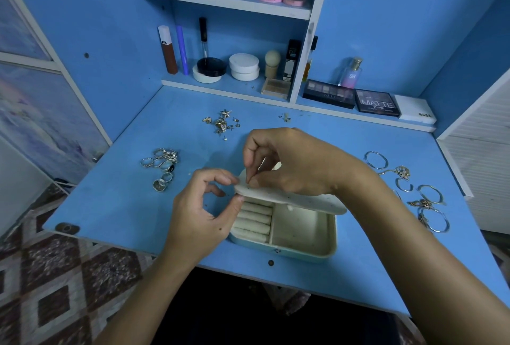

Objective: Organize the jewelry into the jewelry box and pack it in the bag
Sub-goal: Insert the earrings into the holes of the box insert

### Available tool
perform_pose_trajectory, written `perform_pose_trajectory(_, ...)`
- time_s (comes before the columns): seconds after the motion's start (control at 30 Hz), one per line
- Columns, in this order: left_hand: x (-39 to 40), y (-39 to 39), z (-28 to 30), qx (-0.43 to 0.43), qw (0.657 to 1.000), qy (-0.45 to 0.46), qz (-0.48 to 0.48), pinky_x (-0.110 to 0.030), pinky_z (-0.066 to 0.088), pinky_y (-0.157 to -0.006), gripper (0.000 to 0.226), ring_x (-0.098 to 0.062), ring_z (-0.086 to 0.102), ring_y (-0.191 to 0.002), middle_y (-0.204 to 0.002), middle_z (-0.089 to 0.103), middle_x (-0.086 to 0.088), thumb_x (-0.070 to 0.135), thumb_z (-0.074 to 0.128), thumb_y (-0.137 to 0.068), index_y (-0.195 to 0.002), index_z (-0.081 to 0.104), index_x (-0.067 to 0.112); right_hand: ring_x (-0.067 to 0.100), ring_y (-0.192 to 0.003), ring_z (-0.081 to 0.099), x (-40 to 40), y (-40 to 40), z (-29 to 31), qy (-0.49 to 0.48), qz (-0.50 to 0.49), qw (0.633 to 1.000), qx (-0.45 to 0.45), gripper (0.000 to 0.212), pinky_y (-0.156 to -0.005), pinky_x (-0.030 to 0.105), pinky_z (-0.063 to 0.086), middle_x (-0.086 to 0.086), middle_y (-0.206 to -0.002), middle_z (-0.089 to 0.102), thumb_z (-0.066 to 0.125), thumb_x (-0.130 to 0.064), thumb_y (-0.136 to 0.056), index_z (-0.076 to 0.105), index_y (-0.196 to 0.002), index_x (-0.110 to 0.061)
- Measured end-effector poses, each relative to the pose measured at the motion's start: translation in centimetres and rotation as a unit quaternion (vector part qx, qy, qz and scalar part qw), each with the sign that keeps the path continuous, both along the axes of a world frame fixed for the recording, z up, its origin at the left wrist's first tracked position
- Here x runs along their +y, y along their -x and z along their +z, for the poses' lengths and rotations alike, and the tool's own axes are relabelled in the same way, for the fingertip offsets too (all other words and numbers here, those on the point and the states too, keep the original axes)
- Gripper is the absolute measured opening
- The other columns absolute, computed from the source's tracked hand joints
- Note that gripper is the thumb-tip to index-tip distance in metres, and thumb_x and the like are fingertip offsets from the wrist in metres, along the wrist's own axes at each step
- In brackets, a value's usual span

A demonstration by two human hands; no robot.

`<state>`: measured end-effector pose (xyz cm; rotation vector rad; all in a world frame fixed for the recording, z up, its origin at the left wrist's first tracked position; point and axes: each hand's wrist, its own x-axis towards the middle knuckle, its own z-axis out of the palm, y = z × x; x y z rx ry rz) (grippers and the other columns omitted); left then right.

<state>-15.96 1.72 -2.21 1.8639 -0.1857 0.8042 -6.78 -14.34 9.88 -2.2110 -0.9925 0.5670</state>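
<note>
A pale blue jewelry box (303, 253) with a cream lining lies open near the desk's front edge, showing ring rolls (255, 220) on its left side. A cream perforated earring panel (276, 195) is held level above it. My left hand (201, 215) pinches the panel's left end. My right hand (289, 162) pinches something tiny down onto the panel; I cannot make out what it is. Silver rings (162, 164) lie to the left, gold earrings (222, 122) behind, and bracelets and necklaces (419, 193) to the right.
The blue desk (124, 201) backs onto shelves of cosmetics: jars (244, 66), a perfume bottle (352, 72) and eyeshadow palettes (376, 103). A small earring piece (285, 117) lies apart at the back. Patterned floor shows lower left.
</note>
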Motion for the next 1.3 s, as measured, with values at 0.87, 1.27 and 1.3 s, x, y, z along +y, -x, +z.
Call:
perform_pose_trajectory(0.87, 0.1, 0.2, 0.3, 0.006, 1.0, 0.0, 0.003, -0.028, 0.052, -0.08, 0.039, -0.015, 0.067, -0.097, -0.1, 0.067, 0.018, 0.026, 0.072, -0.078, -0.101, 0.052, 0.049, 0.004, -0.079, 0.066, 0.7, 0.7, 0.9, 0.055, 0.009, 0.998, -0.024, 0.031, -0.079, 0.031, 0.056, -0.012, -0.083, 0.072, 0.069, -0.013, -0.082, 0.051, -0.092, -0.036)
perform_pose_trajectory(1.27, 0.1, 0.2, 0.0, 0.005, 1.0, 0.015, 0.011, -0.031, 0.053, -0.079, 0.029, -0.019, 0.068, -0.092, -0.098, 0.068, 0.016, 0.025, 0.074, -0.077, -0.096, 0.052, 0.03, 0.005, -0.076, 0.062, 1.2, 1.1, 0.8, 0.076, 0.006, 0.995, -0.069, 0.032, -0.068, 0.022, 0.051, -0.01, -0.08, 0.069, 0.07, -0.017, -0.081, 0.044, -0.08, -0.036)
perform_pose_trajectory(1.3, 0.1, 0.2, 0.0, 0.005, 1.0, 0.016, 0.011, -0.032, 0.053, -0.079, 0.029, -0.02, 0.068, -0.092, -0.098, 0.068, 0.016, 0.025, 0.074, -0.077, -0.095, 0.052, 0.03, 0.005, -0.076, 0.062, 1.1, 1.1, 0.7, 0.078, 0.005, 0.994, -0.076, 0.032, -0.066, 0.02, 0.049, -0.009, -0.08, 0.069, 0.069, -0.017, -0.081, 0.044, -0.079, -0.036)
